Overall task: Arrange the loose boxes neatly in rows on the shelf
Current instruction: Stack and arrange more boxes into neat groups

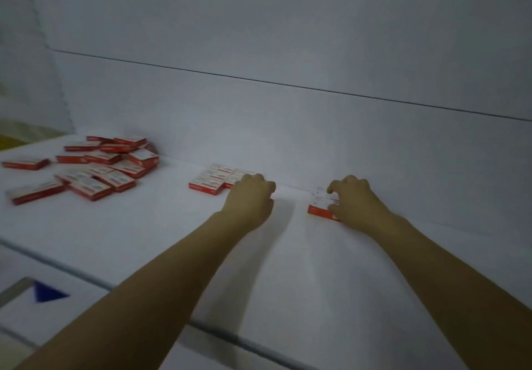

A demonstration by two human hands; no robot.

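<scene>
We find a smooth white shelf (161,225) closed by a plain back panel (288,128), with open surface between its front edge and the hands. A loose pile (100,168) of flat red-and-white cartons lies jumbled at the left. The centre group (210,181) lies flat near the panel. The left hand (250,197) is curled at its right edge, and we cannot tell whether it grips. The right hand (352,201) clasps the right stack (319,210).

The pile (100,165) lies at the shelf's (161,225) back left corner. A short row (208,181) sits midway along the back edge, my left hand (249,197) at its right end. Further right, near that edge, my right hand (352,201) holds one box (319,208).
</scene>
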